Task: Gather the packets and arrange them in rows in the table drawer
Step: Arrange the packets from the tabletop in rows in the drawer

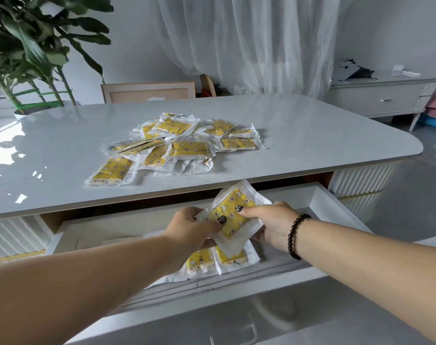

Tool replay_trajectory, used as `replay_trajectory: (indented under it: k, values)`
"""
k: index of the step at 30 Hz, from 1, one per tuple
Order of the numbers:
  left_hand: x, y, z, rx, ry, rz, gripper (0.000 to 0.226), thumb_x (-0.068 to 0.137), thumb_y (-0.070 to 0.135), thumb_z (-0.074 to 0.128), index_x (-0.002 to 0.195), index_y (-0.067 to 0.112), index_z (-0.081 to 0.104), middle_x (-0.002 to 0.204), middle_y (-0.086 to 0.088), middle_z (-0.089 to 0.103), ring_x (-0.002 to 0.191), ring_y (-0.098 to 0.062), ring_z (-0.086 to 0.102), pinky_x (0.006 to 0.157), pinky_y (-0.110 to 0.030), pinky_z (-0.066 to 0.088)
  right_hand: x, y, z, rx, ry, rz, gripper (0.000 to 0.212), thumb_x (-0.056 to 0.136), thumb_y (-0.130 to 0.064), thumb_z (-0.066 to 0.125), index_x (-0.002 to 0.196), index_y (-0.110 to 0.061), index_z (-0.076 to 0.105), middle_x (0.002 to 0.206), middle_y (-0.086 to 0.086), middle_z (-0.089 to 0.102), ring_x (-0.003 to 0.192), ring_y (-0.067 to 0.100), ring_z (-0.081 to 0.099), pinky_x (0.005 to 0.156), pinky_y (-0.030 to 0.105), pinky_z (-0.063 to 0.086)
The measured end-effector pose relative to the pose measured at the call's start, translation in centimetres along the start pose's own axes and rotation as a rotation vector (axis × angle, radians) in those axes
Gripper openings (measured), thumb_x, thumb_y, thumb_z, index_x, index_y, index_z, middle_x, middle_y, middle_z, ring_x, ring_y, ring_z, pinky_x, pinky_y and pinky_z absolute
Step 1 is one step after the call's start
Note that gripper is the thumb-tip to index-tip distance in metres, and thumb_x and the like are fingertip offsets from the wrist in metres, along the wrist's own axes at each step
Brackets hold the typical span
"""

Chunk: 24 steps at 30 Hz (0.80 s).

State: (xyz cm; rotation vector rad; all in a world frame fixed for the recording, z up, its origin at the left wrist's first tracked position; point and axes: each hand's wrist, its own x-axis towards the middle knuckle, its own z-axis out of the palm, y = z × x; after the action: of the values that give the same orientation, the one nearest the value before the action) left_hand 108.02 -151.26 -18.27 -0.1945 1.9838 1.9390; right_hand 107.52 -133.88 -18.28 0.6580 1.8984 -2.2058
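White glossy table point(299, 135) before a sheer curtain point(249, 41), leafy plant point(35, 43) at 10 o'clock, low sideboard point(378, 98) at 2 o'clock. On the tabletop, at 12 o'clock from the hands, a loose pile of yellow packets point(179, 143), overlapping, not in rows. Below, open drawer point(319, 195). Above the drawer, one held packet point(233, 217), tilted: left hand point(194, 226) pinching its left edge, right hand point(274, 225) gripping its right side, thumb on top. Beaded bracelet point(296, 235) on the right wrist. Two placed packets point(212, 262) side by side in the drawer, at 6 o'clock from the held one, partly hidden.
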Motion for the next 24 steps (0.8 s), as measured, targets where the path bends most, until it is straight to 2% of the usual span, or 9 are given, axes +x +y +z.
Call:
replay_trajectory:
  k: [2, 4, 7, 9, 12, 15, 19, 22, 24]
  values:
    - [0.7, -0.5, 0.4, 0.212, -0.040, 0.019, 0.024, 0.081, 0.014, 0.075, 0.099, 0.008, 0.061, 0.100, -0.013, 0.070, 0.086, -0.023, 0.071, 0.072, -0.034, 0.060, 0.8, -0.6, -1.2, -0.098, 0.002, 0.016, 0.037, 0.075, 0.010, 0.070, 0.104, -0.001, 0.050, 0.098, 0.022, 0.067, 0.079, 0.030, 0.067, 0.068, 0.040, 0.056]
    - [1.5, -1.2, 0.4, 0.586, -0.075, 0.137, 0.026, 0.079, 0.028, 0.077, 0.096, 0.018, 0.060, 0.103, -0.003, 0.069, 0.094, -0.020, 0.068, 0.081, -0.035, 0.058, 1.4, -1.5, -2.8, -0.272, -0.060, 0.068, 0.035, 0.078, 0.011, 0.067, 0.110, 0.002, 0.054, 0.095, 0.021, 0.068, 0.078, 0.030, 0.068, 0.072, 0.041, 0.057]
    - [1.9, -2.1, 0.2, 1.139, -0.164, 0.332, 0.048, 0.083, 0.043, 0.069, 0.124, 0.024, 0.052, 0.126, 0.006, 0.055, 0.111, -0.012, 0.055, 0.093, -0.026, 0.047, 2.9, -2.8, -4.9, -0.510, -0.084, 0.110, 0.039, 0.077, 0.013, 0.068, 0.112, 0.002, 0.054, 0.099, 0.021, 0.069, 0.088, 0.032, 0.069, 0.080, 0.045, 0.056]
    - [2.1, -2.9, 0.2, 1.309, -0.237, 0.403, 0.064, 0.086, 0.050, 0.062, 0.140, 0.024, 0.040, 0.142, 0.006, 0.041, 0.124, -0.014, 0.045, 0.100, -0.027, 0.041, 3.8, -3.3, -5.2, -0.616, -0.133, 0.180, 0.031, 0.079, 0.012, 0.066, 0.107, 0.001, 0.057, 0.102, 0.020, 0.069, 0.096, 0.033, 0.066, 0.088, 0.047, 0.053]
    - [2.4, -3.9, 0.5, 1.519, -0.296, 0.432, 0.076, 0.086, 0.060, 0.055, 0.148, 0.025, 0.028, 0.152, 0.005, 0.028, 0.137, -0.017, 0.031, 0.110, -0.036, 0.034, 5.2, -3.4, -4.6, -0.780, -0.222, 0.272, 0.033, 0.081, 0.006, 0.067, 0.112, 0.001, 0.060, 0.115, 0.019, 0.066, 0.106, 0.031, 0.063, 0.097, 0.046, 0.049]
    - [2.6, -4.3, 0.7, 1.626, -0.285, 0.460, 0.075, 0.086, 0.059, 0.054, 0.148, 0.027, 0.025, 0.152, 0.004, 0.025, 0.138, -0.020, 0.028, 0.111, -0.039, 0.032, 6.5, -2.4, -3.2, -0.840, -0.214, 0.273, 0.043, 0.077, 0.002, 0.073, 0.118, 0.002, 0.058, 0.118, 0.017, 0.065, 0.111, 0.030, 0.061, 0.099, 0.045, 0.047]
    - [2.7, -4.8, 0.6, 1.653, -0.243, 0.537, 0.074, 0.087, 0.059, 0.052, 0.147, 0.025, 0.025, 0.150, 0.003, 0.027, 0.136, -0.020, 0.029, 0.111, -0.039, 0.028, 7.6, -0.8, -2.5, -0.882, -0.164, 0.201, 0.048, 0.073, -0.002, 0.078, 0.116, 0.001, 0.057, 0.115, 0.017, 0.065, 0.103, 0.029, 0.065, 0.094, 0.044, 0.052]
    - [2.9, -5.2, 0.8, 1.633, -0.219, 0.574, 0.076, 0.085, 0.068, 0.045, 0.144, 0.022, 0.030, 0.148, 0.004, 0.030, 0.134, -0.019, 0.032, 0.112, -0.038, 0.028, 7.3, -0.6, -2.7, -1.153, -0.069, 0.057, 0.050, 0.071, -0.027, 0.082, 0.106, -0.003, 0.055, 0.104, 0.012, 0.063, 0.092, 0.025, 0.067, 0.080, 0.040, 0.058]
    - [3.2, -5.2, 1.1, 1.618, -0.213, 0.575, 0.077, 0.085, 0.070, 0.040, 0.143, 0.020, 0.032, 0.147, 0.005, 0.033, 0.133, -0.019, 0.033, 0.111, -0.039, 0.029, 6.2, -1.0, -2.5, -1.416, 0.026, -0.028, 0.048, 0.075, -0.045, 0.075, 0.093, -0.007, 0.054, 0.088, 0.007, 0.060, 0.073, 0.020, 0.065, 0.063, 0.033, 0.058]
